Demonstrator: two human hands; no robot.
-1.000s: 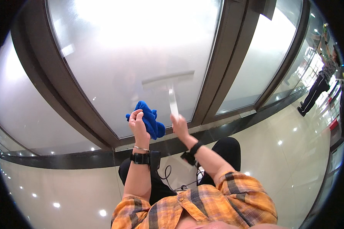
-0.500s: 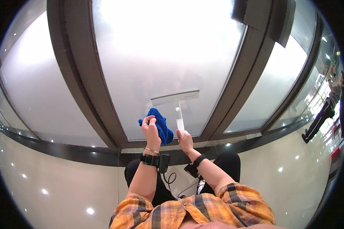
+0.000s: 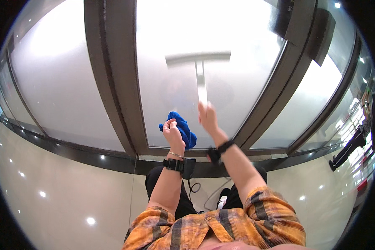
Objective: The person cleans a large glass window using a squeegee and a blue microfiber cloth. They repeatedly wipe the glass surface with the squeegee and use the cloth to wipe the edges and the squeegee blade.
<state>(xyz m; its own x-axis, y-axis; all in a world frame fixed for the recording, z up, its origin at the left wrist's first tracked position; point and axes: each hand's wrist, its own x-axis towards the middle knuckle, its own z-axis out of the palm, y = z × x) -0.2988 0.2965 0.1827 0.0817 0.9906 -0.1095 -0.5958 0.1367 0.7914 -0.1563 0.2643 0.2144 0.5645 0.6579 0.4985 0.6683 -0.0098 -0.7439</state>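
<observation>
My right hand (image 3: pixel 208 118) is closed round the handle of a white squeegee (image 3: pixel 201 81). Its wide blade lies across the upper part of a frosted glass panel (image 3: pixel 162 89), slightly blurred by motion; whether it touches the glass I cannot tell. Lower down and to the left, my left hand (image 3: pixel 173 133) grips a crumpled blue cloth (image 3: pixel 184 130), which hangs out to the right of the fingers. The cloth is in front of the lower part of the panel.
Dark metal frame posts (image 3: pixel 123 79) flank the panel, with more frosted panes on both sides. A dark sill (image 3: pixel 112 160) runs along the bottom above a shiny beige floor (image 3: pixel 71 200). Cables hang from the wrist devices. At far right stands a person in dark trousers (image 3: pixel 350 143).
My right hand has moved up the glass with the squeegee, from low on the panel to well above the cloth. The left hand still holds the cloth low down. The view has shifted slightly.
</observation>
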